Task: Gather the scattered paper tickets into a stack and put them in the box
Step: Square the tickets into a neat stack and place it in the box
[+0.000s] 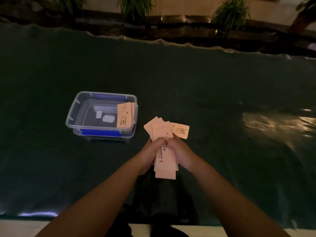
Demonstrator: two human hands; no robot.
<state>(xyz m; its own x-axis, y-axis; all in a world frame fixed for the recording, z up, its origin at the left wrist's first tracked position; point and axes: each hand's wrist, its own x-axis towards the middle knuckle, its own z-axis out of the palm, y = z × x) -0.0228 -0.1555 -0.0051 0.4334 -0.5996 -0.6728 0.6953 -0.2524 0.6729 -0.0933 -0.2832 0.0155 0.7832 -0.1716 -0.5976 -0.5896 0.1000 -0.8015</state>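
A: What's nearest?

B: Two bare forearms reaching over the table's near edge. The left hand (150, 153) and right hand (179, 151) meet around a stack of tickets (165, 161), fingers curled shut on its middle; the stack fans out unevenly at both ends.

A: Anything loose close by?

B: One ticket (180, 130) pokes out at the stack's far right corner; I cannot tell whether it is held or lies on the cloth.

A: And the box?

B: The clear box (75, 108) with blue clips sits to the left and a little farther, lid off. A few tickets (124, 115) lean inside against its right wall.

A: Obstacles?

B: Only bare dark table cover (205, 82) lies between hands and box. The cover runs wide to a rippled far edge, with plants (230, 12) beyond.
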